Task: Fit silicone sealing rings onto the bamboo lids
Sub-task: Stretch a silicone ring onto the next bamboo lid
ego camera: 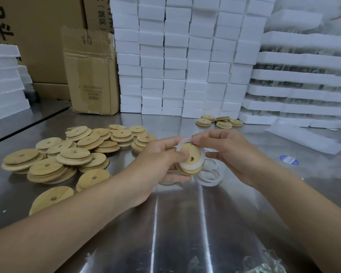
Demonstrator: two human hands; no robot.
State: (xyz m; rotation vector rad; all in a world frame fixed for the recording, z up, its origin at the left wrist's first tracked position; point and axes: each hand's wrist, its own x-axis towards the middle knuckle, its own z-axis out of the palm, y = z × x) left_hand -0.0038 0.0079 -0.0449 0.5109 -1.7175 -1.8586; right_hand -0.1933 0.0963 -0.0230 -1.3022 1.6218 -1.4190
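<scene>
My left hand (158,164) grips a round bamboo lid (190,157) with a small hole, held above the steel table. A translucent white silicone ring (180,144) sits partly around the lid's raised step. My right hand (226,152) pinches the ring's top edge between thumb and forefinger. Loose silicone rings (208,178) lie on the table just below my hands. A big pile of bare bamboo lids (71,154) spreads over the left of the table. A small group of lids (219,121) lies farther back on the right.
The steel table (175,223) is backed by stacked white foam boxes (181,62) and foam trays (303,75) on the right. A worn cardboard box (91,73) stands at the back left. A crumpled plastic bag (264,263) lies near the front edge, and a blue label (289,160) at the right.
</scene>
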